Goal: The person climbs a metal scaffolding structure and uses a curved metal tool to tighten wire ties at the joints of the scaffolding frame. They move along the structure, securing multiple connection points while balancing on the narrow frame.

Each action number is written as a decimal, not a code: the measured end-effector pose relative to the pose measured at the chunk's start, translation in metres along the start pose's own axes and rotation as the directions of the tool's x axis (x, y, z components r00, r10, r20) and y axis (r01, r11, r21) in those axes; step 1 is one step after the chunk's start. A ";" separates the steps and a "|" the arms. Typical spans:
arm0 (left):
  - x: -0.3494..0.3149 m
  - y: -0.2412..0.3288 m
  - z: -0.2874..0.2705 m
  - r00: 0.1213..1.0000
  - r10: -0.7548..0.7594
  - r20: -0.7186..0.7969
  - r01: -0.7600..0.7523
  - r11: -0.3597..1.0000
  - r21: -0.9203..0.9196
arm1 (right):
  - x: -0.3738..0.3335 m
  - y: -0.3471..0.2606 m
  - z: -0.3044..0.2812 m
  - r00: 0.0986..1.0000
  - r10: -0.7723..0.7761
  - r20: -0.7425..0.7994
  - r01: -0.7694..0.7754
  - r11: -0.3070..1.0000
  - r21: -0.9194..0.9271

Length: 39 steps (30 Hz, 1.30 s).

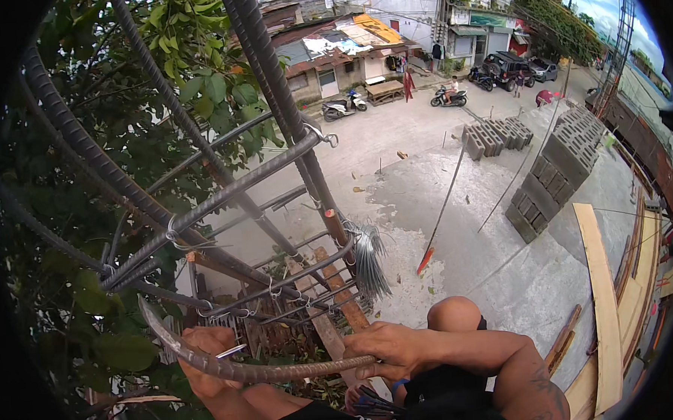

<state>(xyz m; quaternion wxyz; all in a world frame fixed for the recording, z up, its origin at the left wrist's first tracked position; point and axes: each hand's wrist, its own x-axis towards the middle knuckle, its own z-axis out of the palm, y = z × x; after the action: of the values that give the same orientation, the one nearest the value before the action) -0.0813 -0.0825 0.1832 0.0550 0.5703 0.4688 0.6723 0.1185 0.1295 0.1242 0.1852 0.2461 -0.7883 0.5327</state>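
A curved ribbed rebar (276, 372) crosses low in front of me. My right hand (388, 349) is closed around it at its right part. Behind the bar's left part, my left hand (206, 351) is closed in a fist, with a thin silver metal rod (231, 351) sticking out of it. The rest of that rod is hidden by the fist and the bar. Just beyond my hands stands a rebar cage of tall bars and square stirrups (223, 200), bound with twisted wire ties (174, 233). A bundle of silver tie wire (369, 261) hangs from the cage.
Wooden planks (340, 292) lie beneath the cage, far below its top. Leafy branches (125, 347) crowd the left side. Concrete blocks (556, 163) are stacked on the pavement, with long boards (600, 303) at right. Motorbikes (345, 105) and a dark car (507, 69) stand along the street.
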 end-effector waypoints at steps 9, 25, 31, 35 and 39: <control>0.053 0.037 -0.085 0.558 -0.251 -0.791 0.317 0.945 -0.076 | -0.037 -0.044 -0.015 0.820 0.557 -0.133 -0.435 0.757 0.487; 0.087 0.049 -0.094 0.568 -0.526 -0.633 0.482 0.836 -0.262 | 0.132 -0.075 -0.020 0.683 0.723 -0.104 -0.219 0.339 0.915; 0.090 0.050 -0.091 0.593 -0.484 -0.644 0.443 0.864 -0.242 | 0.151 -0.069 -0.042 0.838 0.493 -0.232 -0.183 0.656 0.732; 0.088 0.043 -0.089 0.611 -0.400 -0.683 0.354 0.910 -0.216 | 0.145 -0.066 -0.044 0.784 0.595 -0.176 -0.252 0.565 0.786; 0.086 0.040 -0.090 0.580 -0.404 -0.708 0.331 0.910 -0.249 | 0.144 -0.070 -0.041 0.808 0.544 -0.226 -0.219 0.633 0.742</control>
<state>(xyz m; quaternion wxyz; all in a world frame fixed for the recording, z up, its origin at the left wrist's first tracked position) -0.1659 -0.1033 0.2802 0.0219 0.1316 0.5265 0.8396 0.0436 0.1183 0.2711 0.1293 -0.0048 -0.5071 0.8521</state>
